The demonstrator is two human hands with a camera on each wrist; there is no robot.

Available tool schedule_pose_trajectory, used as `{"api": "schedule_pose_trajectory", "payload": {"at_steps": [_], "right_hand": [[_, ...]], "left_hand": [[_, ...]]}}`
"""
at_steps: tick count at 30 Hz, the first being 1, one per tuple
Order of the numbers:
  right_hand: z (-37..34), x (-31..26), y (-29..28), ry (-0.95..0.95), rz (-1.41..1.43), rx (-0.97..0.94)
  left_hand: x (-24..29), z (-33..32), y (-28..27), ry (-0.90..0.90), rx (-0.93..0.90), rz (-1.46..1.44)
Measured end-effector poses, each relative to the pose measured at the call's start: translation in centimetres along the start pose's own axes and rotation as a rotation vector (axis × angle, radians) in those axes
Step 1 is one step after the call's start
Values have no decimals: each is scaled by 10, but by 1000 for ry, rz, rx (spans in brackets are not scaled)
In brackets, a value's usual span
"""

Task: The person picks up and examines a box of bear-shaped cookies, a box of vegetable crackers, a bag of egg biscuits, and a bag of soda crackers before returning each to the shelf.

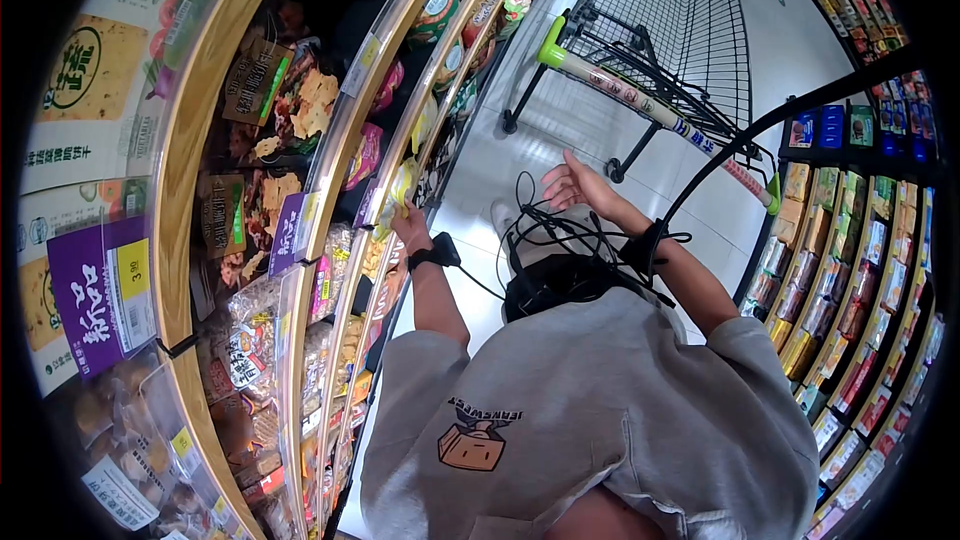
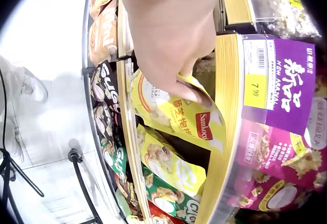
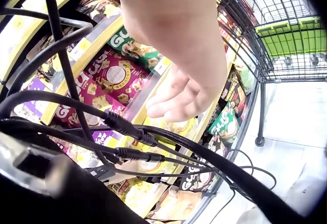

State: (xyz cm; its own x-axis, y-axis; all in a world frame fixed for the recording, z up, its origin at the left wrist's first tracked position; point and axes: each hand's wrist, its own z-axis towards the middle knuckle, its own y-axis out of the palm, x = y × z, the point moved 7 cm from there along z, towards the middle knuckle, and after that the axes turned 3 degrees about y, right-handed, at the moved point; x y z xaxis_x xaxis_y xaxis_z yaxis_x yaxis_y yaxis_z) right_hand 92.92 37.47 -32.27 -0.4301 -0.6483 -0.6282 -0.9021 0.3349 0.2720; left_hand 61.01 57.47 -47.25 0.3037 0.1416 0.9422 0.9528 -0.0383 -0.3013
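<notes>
In the left wrist view my left hand [image 2: 171,45] pinches the top edge of a yellow snack bag [image 2: 171,106] at a shelf, thumb lying along its front. The bag tilts over the wooden shelf edge [image 2: 223,122]. Another yellow bag [image 2: 166,157] and a green bag [image 2: 173,196] sit beside it in the same row. In the head view that left hand [image 1: 410,228] reaches to the lower shelves. My right hand [image 1: 582,188] hangs in the air over the aisle, fingers loosely extended and holding nothing; in the right wrist view it overlaps the shelf bags.
A shopping cart [image 1: 650,90] with a green-ended handle stands ahead in the aisle. Black cables [image 1: 570,240] hang before my body. Purple price signs [image 2: 291,81] stick out from the left shelves. Another stocked shelf [image 1: 850,270] lines the right side.
</notes>
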Motion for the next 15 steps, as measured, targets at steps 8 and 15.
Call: {"api": "schedule_pose_trajectory", "payload": {"at_steps": [8,15], "right_hand": [[-9,-4,-11,33,12,45],[-6,-6,-6,68,-39,69]], "left_hand": [[-111,9,10,-440,187,-1446],[-116,20,29,-474,163,-1529]]}}
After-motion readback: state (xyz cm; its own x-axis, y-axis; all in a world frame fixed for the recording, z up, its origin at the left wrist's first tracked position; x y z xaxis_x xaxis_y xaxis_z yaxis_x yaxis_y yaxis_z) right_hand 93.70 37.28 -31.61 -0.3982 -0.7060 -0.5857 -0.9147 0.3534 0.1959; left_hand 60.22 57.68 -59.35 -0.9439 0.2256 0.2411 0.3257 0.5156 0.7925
